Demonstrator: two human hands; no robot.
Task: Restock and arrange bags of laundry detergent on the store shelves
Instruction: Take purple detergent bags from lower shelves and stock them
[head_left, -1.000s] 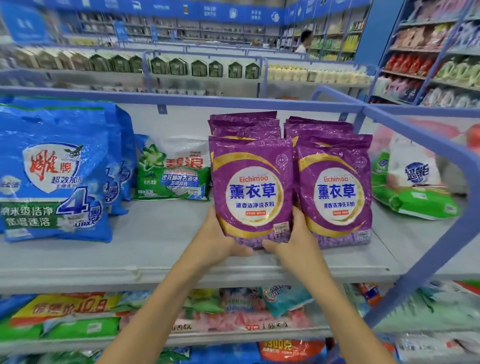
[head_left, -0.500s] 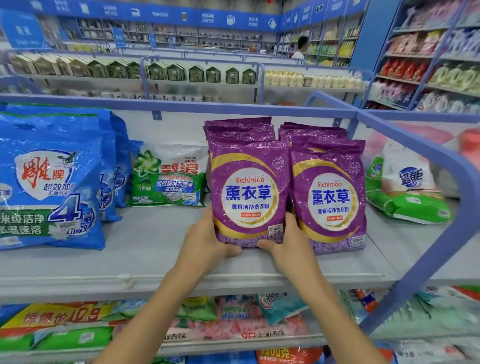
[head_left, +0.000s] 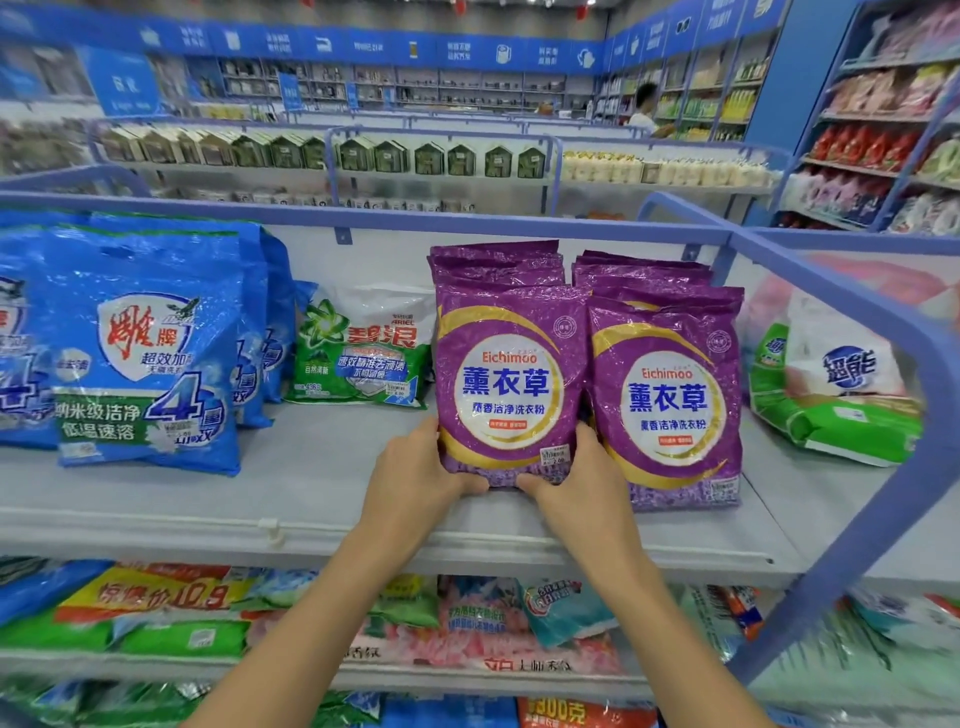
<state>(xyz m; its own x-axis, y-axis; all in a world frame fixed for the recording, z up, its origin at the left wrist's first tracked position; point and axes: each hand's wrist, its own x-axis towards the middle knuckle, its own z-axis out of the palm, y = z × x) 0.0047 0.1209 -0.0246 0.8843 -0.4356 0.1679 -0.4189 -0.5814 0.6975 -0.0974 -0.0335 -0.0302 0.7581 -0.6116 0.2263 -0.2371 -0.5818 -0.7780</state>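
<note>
A purple detergent bag (head_left: 506, 384) stands upright at the front of the left purple row on the grey shelf (head_left: 311, 499). My left hand (head_left: 415, 480) grips its lower left corner and my right hand (head_left: 579, 480) grips its lower right corner, thumbs under the bottom edge. A second purple bag (head_left: 670, 400) stands right beside it, touching, with more purple bags stacked behind both. Large blue detergent bags (head_left: 140, 343) stand at the left. A green and white bag (head_left: 363, 353) leans behind the gap between blue and purple bags.
A white and green bag (head_left: 831, 389) lies tilted at the shelf's right end, behind a blue frame rail (head_left: 883, 467). The lower shelf holds several mixed detergent bags (head_left: 467, 623). A person (head_left: 644, 111) stands in a far aisle.
Both hands keep their hold on the front purple bag, which sits slightly further back against its row. My view has tilted up a little.
</note>
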